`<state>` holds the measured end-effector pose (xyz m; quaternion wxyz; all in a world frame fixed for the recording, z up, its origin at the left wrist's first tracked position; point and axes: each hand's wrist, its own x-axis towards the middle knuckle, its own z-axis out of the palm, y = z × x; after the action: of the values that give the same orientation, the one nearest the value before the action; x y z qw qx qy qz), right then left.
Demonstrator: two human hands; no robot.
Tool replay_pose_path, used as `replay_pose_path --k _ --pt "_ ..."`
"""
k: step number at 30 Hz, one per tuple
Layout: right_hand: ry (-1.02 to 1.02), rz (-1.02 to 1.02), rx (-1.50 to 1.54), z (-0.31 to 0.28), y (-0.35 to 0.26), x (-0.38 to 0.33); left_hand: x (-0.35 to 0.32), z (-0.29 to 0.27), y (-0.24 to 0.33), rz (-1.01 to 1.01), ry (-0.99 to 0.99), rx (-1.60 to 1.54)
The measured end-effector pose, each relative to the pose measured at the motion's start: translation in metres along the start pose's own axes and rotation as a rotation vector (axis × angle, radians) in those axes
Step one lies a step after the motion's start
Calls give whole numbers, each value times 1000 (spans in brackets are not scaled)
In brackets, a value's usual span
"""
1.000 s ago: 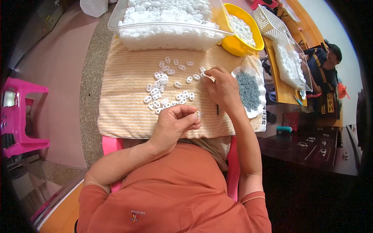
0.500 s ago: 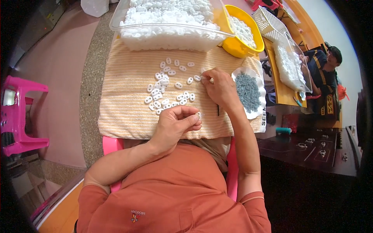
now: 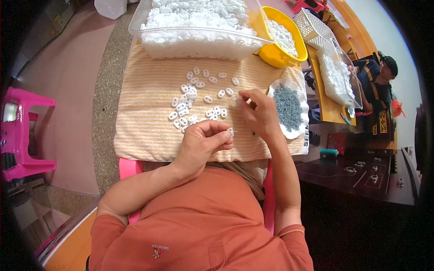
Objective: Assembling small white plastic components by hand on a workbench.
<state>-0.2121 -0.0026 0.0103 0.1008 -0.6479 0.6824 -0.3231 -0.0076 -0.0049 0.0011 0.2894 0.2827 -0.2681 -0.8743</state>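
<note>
Low over the striped towel (image 3: 144,108), my left hand (image 3: 205,141) pinches a small white piece (image 3: 232,131) with a thin clear bit sticking out to the right. My right hand (image 3: 260,108) is closed at the fingertips on a small pale piece (image 3: 238,101), too blurred to name exactly. White oval pieces with two holes (image 3: 182,107) lie scattered and partly heaped left of my right hand. One oval piece (image 3: 235,81) rests just beyond its fingertips. Beside my right wrist stands a white wavy-rimmed dish (image 3: 293,134) of small grey parts (image 3: 287,108).
A clear bin (image 3: 199,43) full of white pieces stands at the far edge, beside a yellow basin (image 3: 273,58). At right are a white basket (image 3: 312,27), another bin (image 3: 337,81) and a seated person (image 3: 377,79). A pink stool (image 3: 29,135) stands left.
My right hand has drawn back slightly toward me from the loose oval pieces, uncovering one. My left hand stays nearly in place, its piece turned slightly.
</note>
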Motion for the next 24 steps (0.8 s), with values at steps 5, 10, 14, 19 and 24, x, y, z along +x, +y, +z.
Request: replay_pose_path --k 5,10,14,19,24 --pt "-17 -96 -14 -8 -13 -29 -1 2 4 1 1 -8" --pt "-142 -96 -201 -12 -18 -40 0 1 2 -10 17 10" --pt "-217 -106 -208 -19 -29 -37 0 2 3 -15 32 2" --pt "-252 -67 -248 -20 -31 -36 1 2 3 -13 31 -2" --pt "-206 -26 -19 -18 -16 -43 2 -3 1 -17 12 9"
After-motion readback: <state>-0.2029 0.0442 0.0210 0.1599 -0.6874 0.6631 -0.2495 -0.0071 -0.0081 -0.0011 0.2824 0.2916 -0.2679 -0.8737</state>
